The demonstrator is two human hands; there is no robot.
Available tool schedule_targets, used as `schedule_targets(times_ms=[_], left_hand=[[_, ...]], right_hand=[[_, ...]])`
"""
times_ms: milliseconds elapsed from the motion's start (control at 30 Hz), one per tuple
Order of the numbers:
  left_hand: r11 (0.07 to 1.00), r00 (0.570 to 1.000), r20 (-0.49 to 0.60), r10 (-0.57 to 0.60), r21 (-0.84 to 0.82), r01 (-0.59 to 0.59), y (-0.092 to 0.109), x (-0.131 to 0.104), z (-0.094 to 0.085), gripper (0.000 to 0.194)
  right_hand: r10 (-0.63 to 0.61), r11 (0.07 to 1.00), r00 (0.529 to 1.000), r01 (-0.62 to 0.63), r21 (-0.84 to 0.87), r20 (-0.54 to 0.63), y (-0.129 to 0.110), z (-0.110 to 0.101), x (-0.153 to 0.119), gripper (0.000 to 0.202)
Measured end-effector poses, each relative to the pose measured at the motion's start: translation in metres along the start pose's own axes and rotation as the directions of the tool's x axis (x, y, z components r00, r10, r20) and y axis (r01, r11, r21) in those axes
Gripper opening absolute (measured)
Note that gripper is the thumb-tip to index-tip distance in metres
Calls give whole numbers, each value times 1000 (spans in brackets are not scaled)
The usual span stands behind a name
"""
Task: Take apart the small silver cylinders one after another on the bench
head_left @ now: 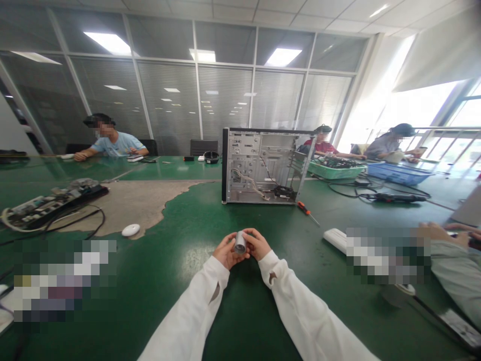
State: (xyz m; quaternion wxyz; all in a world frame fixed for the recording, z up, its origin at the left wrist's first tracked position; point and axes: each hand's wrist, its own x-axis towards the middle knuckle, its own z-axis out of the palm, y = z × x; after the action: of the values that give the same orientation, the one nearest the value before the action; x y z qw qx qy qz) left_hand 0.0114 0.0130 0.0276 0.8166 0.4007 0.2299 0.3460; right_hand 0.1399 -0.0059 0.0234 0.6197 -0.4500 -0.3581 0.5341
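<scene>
Between my two hands is a small silver-grey metal cylinder [240, 242], its round end facing me. My left hand [226, 251] is closed on its left side, fingers curled beneath it. From the right, my right hand [257, 244] grips the same cylinder with thumb and fingers. Both hands are a little above the green table [188, 301]. Beyond them stands an opened computer case [263, 165] with cables and a black part inside. An orange-handled screwdriver [305, 208] lies by the case's lower right corner.
At left are a cluttered power strip [56, 200] and a white oval object [131, 230]. A green basket [334, 170], a blue basket [398, 173] and a black corded tool [398, 198] lie at right. A co-worker's sleeve [454, 271] is close on the right; other people sit farther back.
</scene>
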Motion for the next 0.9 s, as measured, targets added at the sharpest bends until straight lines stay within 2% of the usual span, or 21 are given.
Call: schedule_targets(times_ms=[133,300,400,633,767,900], left_hand=[[1000,1000,22,2,27,-3,0,-1,5,55],[996,998,-21,53,74,-51,-7,3,5,60],[995,997,-35,73,74,-70,-10,5,1,55],[999,999,7,51,-8,-51,-4,2,1,48],[999,999,6,45,9,-45,-4,3,0,49],[983,987,-50,154,110,-148,-10,9,-5,50]], right_hand=[[-58,998,998,59,-28,13,-2,1,-3,33],[-231,944,973,231,-234,30,-5,6,-10,29],[-304,905,952,302,-300,41,-8,10,-14,28],[-257,950,965,262,-171,51,-15,12,-16,30],[-297,929,951,309,-205,88,-14,9,-15,28],[-357,878,923,383,-286,140,-15,9,-18,26]])
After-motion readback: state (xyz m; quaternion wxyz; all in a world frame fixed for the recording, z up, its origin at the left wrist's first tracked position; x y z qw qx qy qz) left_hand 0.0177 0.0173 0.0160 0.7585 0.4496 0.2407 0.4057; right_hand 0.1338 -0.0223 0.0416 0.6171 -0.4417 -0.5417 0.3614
